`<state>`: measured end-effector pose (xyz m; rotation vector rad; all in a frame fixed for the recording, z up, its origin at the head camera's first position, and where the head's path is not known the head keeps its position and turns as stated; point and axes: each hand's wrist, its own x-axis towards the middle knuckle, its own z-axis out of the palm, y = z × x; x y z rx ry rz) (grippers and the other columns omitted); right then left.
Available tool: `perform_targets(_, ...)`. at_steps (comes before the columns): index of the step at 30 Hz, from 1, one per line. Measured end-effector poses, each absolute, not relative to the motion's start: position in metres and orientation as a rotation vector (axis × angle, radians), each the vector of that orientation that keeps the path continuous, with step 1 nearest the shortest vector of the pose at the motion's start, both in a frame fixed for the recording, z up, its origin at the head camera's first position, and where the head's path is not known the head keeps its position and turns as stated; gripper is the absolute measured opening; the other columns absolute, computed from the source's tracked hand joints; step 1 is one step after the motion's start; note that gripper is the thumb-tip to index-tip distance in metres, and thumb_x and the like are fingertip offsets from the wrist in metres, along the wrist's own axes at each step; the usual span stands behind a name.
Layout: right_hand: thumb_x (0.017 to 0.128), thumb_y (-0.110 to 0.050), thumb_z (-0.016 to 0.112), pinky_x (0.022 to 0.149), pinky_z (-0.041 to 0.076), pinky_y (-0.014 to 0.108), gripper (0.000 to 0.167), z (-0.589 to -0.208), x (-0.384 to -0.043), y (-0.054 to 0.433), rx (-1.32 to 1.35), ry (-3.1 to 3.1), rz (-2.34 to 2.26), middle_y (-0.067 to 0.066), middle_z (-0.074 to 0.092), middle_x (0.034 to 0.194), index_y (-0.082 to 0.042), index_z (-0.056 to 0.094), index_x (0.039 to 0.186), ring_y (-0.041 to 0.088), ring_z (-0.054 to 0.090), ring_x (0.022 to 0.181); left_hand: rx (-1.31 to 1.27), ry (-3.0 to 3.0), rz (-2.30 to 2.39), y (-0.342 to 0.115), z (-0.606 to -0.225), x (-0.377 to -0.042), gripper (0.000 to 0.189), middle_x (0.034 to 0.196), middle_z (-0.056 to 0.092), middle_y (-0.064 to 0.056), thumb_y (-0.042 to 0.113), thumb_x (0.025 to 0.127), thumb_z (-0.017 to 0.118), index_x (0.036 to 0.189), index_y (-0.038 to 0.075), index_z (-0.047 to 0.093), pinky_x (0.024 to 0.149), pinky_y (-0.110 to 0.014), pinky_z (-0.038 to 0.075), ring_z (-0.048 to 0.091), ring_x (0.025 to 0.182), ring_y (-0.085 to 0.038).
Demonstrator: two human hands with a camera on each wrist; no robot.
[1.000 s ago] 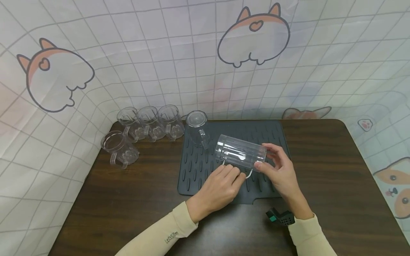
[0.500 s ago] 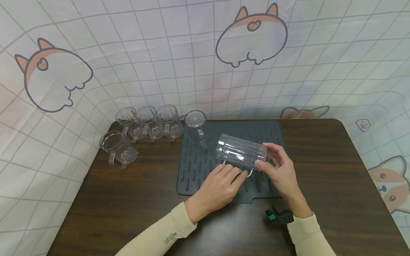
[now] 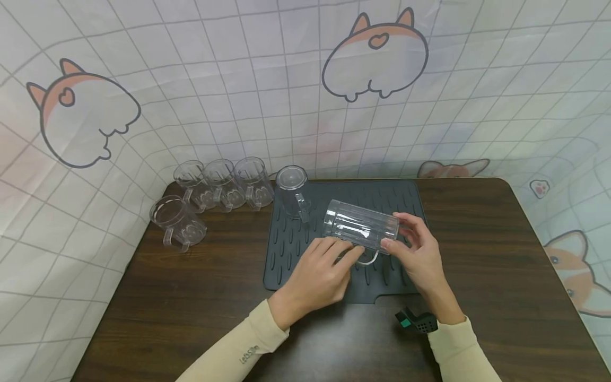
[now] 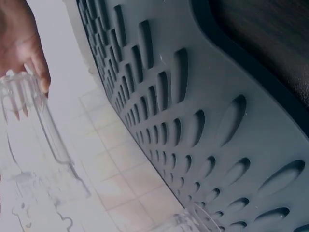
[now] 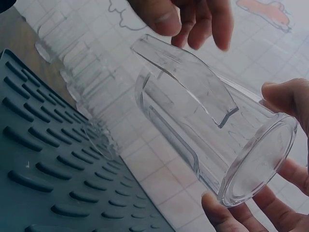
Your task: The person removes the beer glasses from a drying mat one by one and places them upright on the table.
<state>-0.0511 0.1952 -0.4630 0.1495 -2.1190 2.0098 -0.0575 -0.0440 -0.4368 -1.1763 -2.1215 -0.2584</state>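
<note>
A clear glass-like mug (image 3: 361, 223) lies on its side in the air above the dark drying mat (image 3: 296, 260). My right hand (image 3: 419, 254) grips its base end between thumb and fingers, as the right wrist view shows around the mug's round base (image 5: 260, 159). Beside the handle (image 5: 188, 77), my left hand (image 3: 317, 276) hovers with loosely bent fingers; the right wrist view shows a gap between its fingers (image 5: 219, 24) and the handle. An upside-down mug (image 3: 292, 193) stands on the mat's back left corner.
Several upright clear mugs stand at the table's back left: a row along the wall, including one mug (image 3: 255, 183), and a nearer mug (image 3: 179, 223). A patterned cloth (image 3: 305, 106) hangs behind the wooden table (image 3: 477, 254).
My left hand has let go of the mug's handle and shifted slightly left. My right hand and the mug stay nearly in place.
</note>
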Motion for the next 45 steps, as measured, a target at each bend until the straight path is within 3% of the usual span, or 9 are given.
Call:
perform_targets(9,0.09,0.009,0.069,0.081,0.06,0.015,0.06,-0.46,-0.05,0.197,0.122,-2.083,2.033,-0.007,0.053,0.133,0.003,0.045,0.145,0.012,0.055,0.12,-1.083,-2.125,-0.606,-0.052,-0.437,-0.062,0.029,0.11,0.07,-0.005,0.007,0.091,0.066,0.119,0.007,0.071,0.073,-0.029,0.05,0.064,0.095,-0.019)
perform_targets(14,0.09,0.01,0.068,0.081,0.06,0.016,0.059,-0.457,-0.049,0.195,0.104,-2.056,2.049,-0.006,0.053,0.132,0.0,0.047,0.144,0.012,0.055,0.119,-1.006,-2.163,-0.826,-0.056,-0.445,-0.061,0.029,0.111,0.069,-0.007,0.005,0.09,0.069,0.119,0.004,0.068,0.077,-0.032,0.053,0.063,0.097,-0.02)
perform_targets(17,0.09,0.011,0.068,0.081,0.061,0.016,0.058,-0.454,-0.049,0.193,0.105,-2.036,2.05,-0.004,0.054,0.131,0.0,0.048,0.143,0.014,0.056,0.119,-0.923,-2.187,-1.003,-0.057,-0.448,-0.059,0.026,0.109,0.069,-0.008,0.003,0.091,0.068,0.117,0.002,0.066,0.082,-0.033,0.056,0.064,0.099,-0.021)
perform_targets(22,0.09,0.013,0.066,0.081,0.061,0.017,0.058,-0.451,-0.049,0.193,0.121,-1.993,2.063,-0.002,0.055,0.13,0.001,0.047,0.143,0.015,0.056,0.118,-0.754,-2.22,-1.368,-0.057,-0.449,-0.055,0.022,0.105,0.067,-0.011,0.005,0.095,0.066,0.116,0.0,0.062,0.076,-0.034,0.055,0.064,0.096,-0.022)
perform_targets(33,0.089,0.017,0.064,0.082,0.062,0.018,0.058,-0.447,-0.051,0.191,0.151,-1.898,2.089,0.001,0.056,0.13,0.001,0.049,0.142,0.013,0.059,0.115,-0.414,-2.242,-2.089,-0.057,-0.444,-0.056,0.021,0.111,0.064,-0.018,0.009,0.103,0.058,0.122,-0.002,0.057,0.083,-0.021,0.054,0.064,0.099,-0.02)
perform_targets(36,0.088,0.019,0.063,0.083,0.061,0.018,0.059,-0.447,-0.052,0.189,0.148,-1.865,2.104,0.001,0.056,0.13,0.001,0.05,0.142,0.013,0.06,0.114,-0.306,-2.167,-2.255,-0.055,-0.444,-0.057,0.021,0.107,0.064,-0.015,0.01,0.105,0.056,0.121,-0.003,0.056,0.08,-0.021,0.054,0.066,0.095,-0.017)
perform_targets(40,0.087,0.021,0.062,0.083,0.061,0.017,0.059,-0.446,-0.052,0.187,0.133,-1.833,2.109,0.002,0.057,0.129,0.001,0.05,0.141,0.013,0.06,0.112,-0.192,-2.024,-2.457,-0.049,-0.446,-0.056,0.018,0.101,0.065,-0.003,0.011,0.106,0.053,0.119,-0.002,0.056,0.077,-0.021,0.052,0.066,0.09,-0.01)
perform_targets(45,0.086,0.021,0.062,0.082,0.061,0.017,0.058,-0.444,-0.051,0.183,0.115,-1.816,2.116,0.002,0.057,0.128,0.0,0.052,0.14,0.012,0.06,0.11,-0.103,-1.839,-2.705,-0.042,-0.453,-0.051,0.016,0.099,0.063,0.004,0.016,0.109,0.047,0.117,0.005,0.054,0.078,-0.022,0.052,0.065,0.091,-0.009)
